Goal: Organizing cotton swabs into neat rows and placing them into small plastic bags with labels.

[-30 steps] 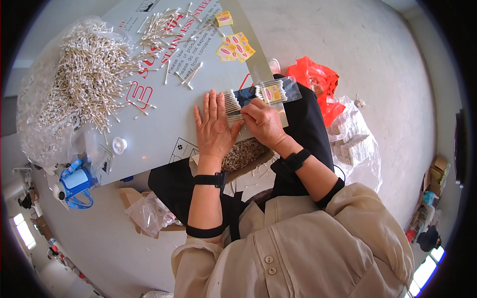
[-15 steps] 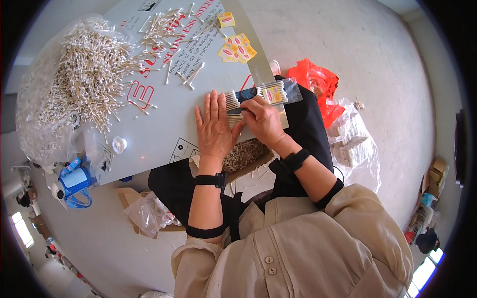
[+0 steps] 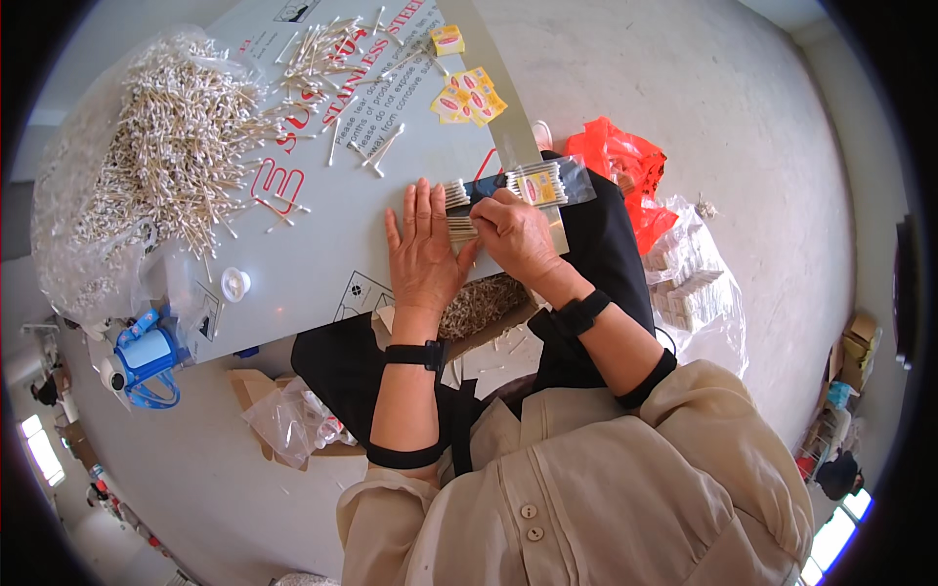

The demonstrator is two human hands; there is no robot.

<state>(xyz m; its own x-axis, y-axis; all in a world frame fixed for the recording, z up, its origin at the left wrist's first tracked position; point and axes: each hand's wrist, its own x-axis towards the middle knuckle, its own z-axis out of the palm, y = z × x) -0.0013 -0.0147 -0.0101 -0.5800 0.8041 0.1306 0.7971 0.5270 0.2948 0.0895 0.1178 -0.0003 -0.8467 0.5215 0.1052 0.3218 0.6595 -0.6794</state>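
On the table's near right corner, my left hand (image 3: 424,256) lies flat with its fingers stretched out, the fingertips beside a row of cotton swabs (image 3: 459,228). My right hand (image 3: 520,237) is closed, fingers curled at the other end of that row; what they pinch, if anything, is hidden. Just beyond the knuckles runs a dark strip (image 3: 483,188) with swab heads at its left. To its right, swabs with a yellow label (image 3: 537,187) lie in a clear plastic sleeve (image 3: 578,180) that overhangs the table edge.
A big clear bag of loose cotton swabs (image 3: 181,137) fills the table's left side. Scattered swabs (image 3: 327,49), yellow labels (image 3: 469,96) and a small white tub (image 3: 234,284) lie about. A blue bottle (image 3: 147,356) stands left; a box (image 3: 479,314) sits below the edge.
Both hands stay in nearly the same place. My right hand has shifted very slightly left, its fingers still curled at the swabs.
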